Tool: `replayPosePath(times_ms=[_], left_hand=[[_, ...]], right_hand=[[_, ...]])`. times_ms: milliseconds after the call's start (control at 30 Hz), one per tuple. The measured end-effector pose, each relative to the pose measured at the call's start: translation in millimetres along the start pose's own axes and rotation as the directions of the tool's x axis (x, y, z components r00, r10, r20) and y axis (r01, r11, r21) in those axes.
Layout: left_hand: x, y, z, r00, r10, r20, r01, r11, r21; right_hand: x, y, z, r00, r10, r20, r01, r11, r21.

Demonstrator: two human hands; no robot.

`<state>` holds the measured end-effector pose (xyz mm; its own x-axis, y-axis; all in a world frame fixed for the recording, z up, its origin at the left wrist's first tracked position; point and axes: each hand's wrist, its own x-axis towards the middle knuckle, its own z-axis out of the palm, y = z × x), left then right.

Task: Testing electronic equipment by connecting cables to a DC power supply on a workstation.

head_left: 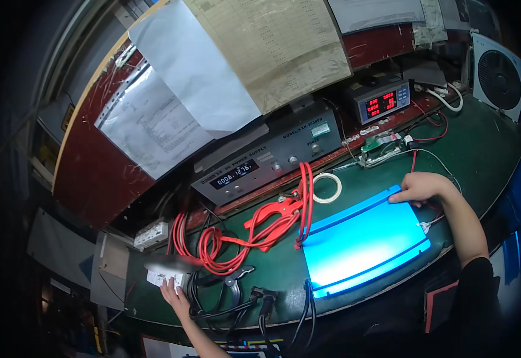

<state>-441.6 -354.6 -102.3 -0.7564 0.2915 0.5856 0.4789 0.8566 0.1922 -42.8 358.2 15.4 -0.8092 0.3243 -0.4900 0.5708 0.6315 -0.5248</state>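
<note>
A flat blue power inverter (362, 244) lies tilted on the green bench, with a bright glare across its top. My right hand (418, 187) grips its far right corner, the fingers bent at the edge. Red cables meet the inverter's left end and black cables (306, 307) hang from its near left corner; a white plug (426, 227) sits at its right end. At the left, my left hand (176, 296) reaches with fingers stretched and apart to a white socket block (164, 278). A grey blur partly covers that block.
Coiled red cables (213, 253) with red clamps (272, 218) and a black clamp (233, 286) lie mid-bench. Behind stand a grey power supply (266, 164), a meter with red digits (383, 104) and a fan (499, 77). A tape roll (338, 189) and a circuit board (381, 143) lie near.
</note>
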Motion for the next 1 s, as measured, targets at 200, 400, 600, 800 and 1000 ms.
replayPosePath(times_ms=[200, 400, 600, 800, 1000], left_hand=[[0, 2, -2, 1.000, -0.001, -0.007, 0.001, 1.000, 0.002], [-1, -9, 1, 1.000, 0.020, -0.022, -0.021, 0.999, -0.033], [0, -28, 6, 0.999, 0.034, -0.007, -0.034, 0.999, 0.006], [8, 0, 0, 0.998, 0.059, -0.017, -0.059, 0.998, 0.014], [7, 9, -4, 0.997, 0.073, -0.024, -0.073, 0.997, 0.003]], right_hand=[[-1, 1, 0, 1.000, 0.012, 0.007, -0.012, 1.000, -0.004], [-4, 1, 2, 1.000, 0.008, 0.003, -0.008, 1.000, -0.007], [-3, -1, 1, 1.000, -0.013, 0.017, 0.014, 1.000, -0.024], [0, 4, 0, 1.000, -0.001, -0.012, 0.002, 1.000, 0.023], [5, 7, 3, 0.999, -0.050, -0.019, 0.051, 0.995, 0.080]])
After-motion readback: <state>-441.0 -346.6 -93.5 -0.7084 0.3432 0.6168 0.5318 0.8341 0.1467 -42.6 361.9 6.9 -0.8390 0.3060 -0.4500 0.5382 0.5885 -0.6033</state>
